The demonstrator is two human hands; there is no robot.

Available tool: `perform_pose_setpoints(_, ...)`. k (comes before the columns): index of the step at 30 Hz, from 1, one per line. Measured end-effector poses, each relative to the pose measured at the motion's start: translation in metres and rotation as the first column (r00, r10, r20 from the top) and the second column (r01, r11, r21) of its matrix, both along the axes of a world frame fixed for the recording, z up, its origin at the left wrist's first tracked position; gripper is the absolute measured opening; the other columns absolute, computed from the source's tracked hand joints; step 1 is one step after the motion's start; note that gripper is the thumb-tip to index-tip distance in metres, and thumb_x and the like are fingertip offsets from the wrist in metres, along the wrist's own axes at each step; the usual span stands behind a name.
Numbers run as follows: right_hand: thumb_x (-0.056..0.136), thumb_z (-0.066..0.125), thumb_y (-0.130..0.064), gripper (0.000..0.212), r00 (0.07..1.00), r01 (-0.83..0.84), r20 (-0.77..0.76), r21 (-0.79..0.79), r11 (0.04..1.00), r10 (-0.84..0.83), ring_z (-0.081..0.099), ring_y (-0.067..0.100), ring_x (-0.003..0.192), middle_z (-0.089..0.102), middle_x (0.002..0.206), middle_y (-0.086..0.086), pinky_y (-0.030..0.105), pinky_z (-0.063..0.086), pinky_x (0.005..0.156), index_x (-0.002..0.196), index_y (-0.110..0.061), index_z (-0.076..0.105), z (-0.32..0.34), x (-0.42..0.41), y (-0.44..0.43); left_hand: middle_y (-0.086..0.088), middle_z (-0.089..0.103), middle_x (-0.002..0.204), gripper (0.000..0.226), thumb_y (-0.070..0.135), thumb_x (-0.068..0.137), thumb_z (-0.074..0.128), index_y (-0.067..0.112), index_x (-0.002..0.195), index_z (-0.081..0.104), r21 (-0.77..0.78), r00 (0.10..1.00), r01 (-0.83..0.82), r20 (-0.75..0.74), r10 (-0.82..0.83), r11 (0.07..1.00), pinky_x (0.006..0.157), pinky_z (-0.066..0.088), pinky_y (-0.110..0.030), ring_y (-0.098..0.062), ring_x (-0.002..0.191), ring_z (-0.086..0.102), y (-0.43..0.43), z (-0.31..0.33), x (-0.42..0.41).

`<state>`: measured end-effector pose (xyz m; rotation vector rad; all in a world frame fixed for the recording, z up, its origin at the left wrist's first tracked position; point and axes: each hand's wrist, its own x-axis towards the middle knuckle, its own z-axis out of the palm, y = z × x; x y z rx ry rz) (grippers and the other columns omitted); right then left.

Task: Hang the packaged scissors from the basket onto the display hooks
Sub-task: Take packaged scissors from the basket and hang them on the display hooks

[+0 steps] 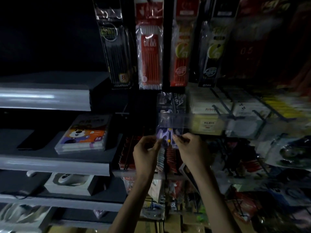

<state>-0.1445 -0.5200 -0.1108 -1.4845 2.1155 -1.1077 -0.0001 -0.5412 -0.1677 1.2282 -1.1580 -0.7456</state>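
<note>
Below pen packs, scissors pack (clear strip crossing it) pinched by left grip, right grip.

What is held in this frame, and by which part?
One packaged scissors, upright, pinched at its lower end by both hands: left hand on the bottom-left corner, right hand on the bottom-right.

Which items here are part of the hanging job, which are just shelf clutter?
Job: scissors pack, pinched at its lower end by left hand and right hand.
Lying about: red pen pack and black pen pack hanging above; marker box on the left shelf.
</note>
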Motion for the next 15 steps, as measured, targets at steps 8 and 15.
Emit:
perform_pose_setpoints(8, 0.09, 0.069, -0.05, 0.026, 0.997, 0.071, 0.03, 0.02, 0.997, -0.072, 0.067, 0.022, 0.075, 0.07, 0.079, -0.003, 0.029, 0.049, 0.062, 0.088, -0.024, 0.068, -0.009, 0.003, -0.017, 0.01, 0.078, 0.093, 0.008, 0.02, 0.092, 0.08, 0.023, 0.099, 0.076, -0.004, 0.999, 0.033, 0.012, -0.033, 0.999, 0.085, 0.063, -0.041, -0.006, 0.091, 0.075, -0.012, -0.007, -0.006)
perform_pose_setpoints(15, 0.089, 0.065, -0.052, 0.023, 1.0, -0.027, 0.001, 0.068, 0.997, 0.027, 0.069, 0.017, 0.076, 0.073, 0.082, -0.009, 0.037, 0.058, 0.069, 0.087, -0.029, 0.068, -0.015, -0.004, -0.019, 0.011, 0.078, 0.111, 0.023, 0.02, 0.097, 0.075, 0.025, 0.119, 0.075, -0.006, 0.994, 0.104, 0.034, -0.104, 0.995, 0.087, 0.061, -0.026, -0.003, 0.103, 0.073, -0.015, -0.014, -0.004)
